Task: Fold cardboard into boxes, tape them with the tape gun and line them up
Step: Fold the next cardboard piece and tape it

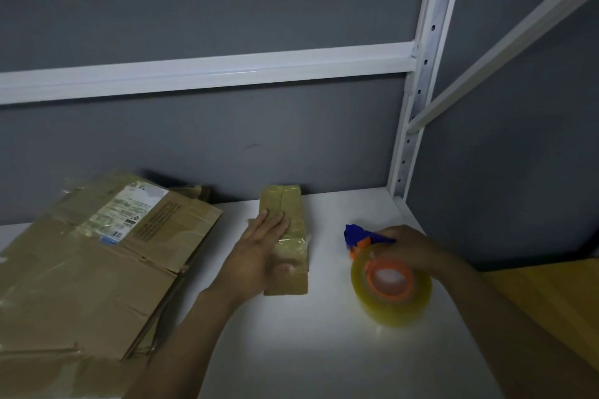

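At the back edge of the counter (324, 350), touching the grey wall (227, 3), sits a small brown box (291, 204) wrapped in shiny tape. It runs from the wall out toward the person. The left hand (262, 246) lies flat on top of it with straight fingers, pressing down, and the thumb rests near the box's front end. This hand hides much of the box's left side.

Toward the right edge, well apart from the box, the right hand (411, 248) grips the tape gun (372, 256), fingers curled over the handle. The handle is hidden under the hand. Only the blue nose, some orange bits and the big roll of clear tape (392, 304) show, and the roll looks a bit blurry.

Bare white counter lies between the box and the tape gun, and in front of both.

Along the left edge is a pile of flat cardboard (81, 269), just beside the box. It is cut off at the left and bottom of the view. The white label (126, 214) on it is too small to read.

A white metal post (424, 68) stands at the back right corner, and a white rail (207, 71) runs along the wall above. A yellow board (557, 301) at the far right is cut off too.
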`<state>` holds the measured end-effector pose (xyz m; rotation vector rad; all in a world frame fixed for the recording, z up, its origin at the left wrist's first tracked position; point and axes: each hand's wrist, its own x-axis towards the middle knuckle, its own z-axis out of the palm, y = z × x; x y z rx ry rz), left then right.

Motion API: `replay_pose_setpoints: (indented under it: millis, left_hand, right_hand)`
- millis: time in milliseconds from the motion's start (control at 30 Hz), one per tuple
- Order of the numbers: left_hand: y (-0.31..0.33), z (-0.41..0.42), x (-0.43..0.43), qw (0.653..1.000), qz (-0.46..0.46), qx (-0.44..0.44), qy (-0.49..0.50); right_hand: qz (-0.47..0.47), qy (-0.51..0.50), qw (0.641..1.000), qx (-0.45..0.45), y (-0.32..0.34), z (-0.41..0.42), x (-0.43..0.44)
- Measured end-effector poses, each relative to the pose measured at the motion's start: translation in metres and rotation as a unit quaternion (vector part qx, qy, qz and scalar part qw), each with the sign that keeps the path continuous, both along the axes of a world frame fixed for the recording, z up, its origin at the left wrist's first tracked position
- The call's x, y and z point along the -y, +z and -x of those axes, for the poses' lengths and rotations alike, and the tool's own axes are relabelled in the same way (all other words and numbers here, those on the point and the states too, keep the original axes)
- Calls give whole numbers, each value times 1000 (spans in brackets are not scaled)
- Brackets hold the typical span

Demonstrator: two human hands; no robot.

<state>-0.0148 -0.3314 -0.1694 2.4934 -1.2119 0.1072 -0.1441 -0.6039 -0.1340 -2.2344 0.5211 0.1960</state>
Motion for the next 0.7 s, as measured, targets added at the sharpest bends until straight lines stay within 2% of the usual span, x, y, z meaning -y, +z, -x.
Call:
replay_pose_setpoints:
  millis: [100, 167, 233, 300, 433, 567, 700]
  left_hand:
    - [2, 1, -1, 1000, 8, -1, 1]
    - [-2, 0, -2, 1000, 17, -2, 2]
    - [-7, -2, -4, 1000, 26, -3, -2]
    - [-9, -3, -6, 999, 34, -5, 0]
    - [-7, -1, -9, 1000, 26, 0, 5]
    - [-9, -6, -7, 999, 33, 19, 0]
    - [-13, -4, -4, 998, 56, 28, 7]
  right_hand:
    - [99, -50, 981, 160, -8, -15, -22]
    - [51, -62, 975, 208, -6, -28, -53]
    - [-83, -44, 983, 155, -8, -39, -80]
    - [-188, -34, 978, 89, -15, -46, -94]
    - [-340, -99, 930, 102, -17, -54, -95]
    - [-403, -154, 895, 113, -19, -62, -90]
    - [-446, -172, 877, 49, -41, -62, -107]
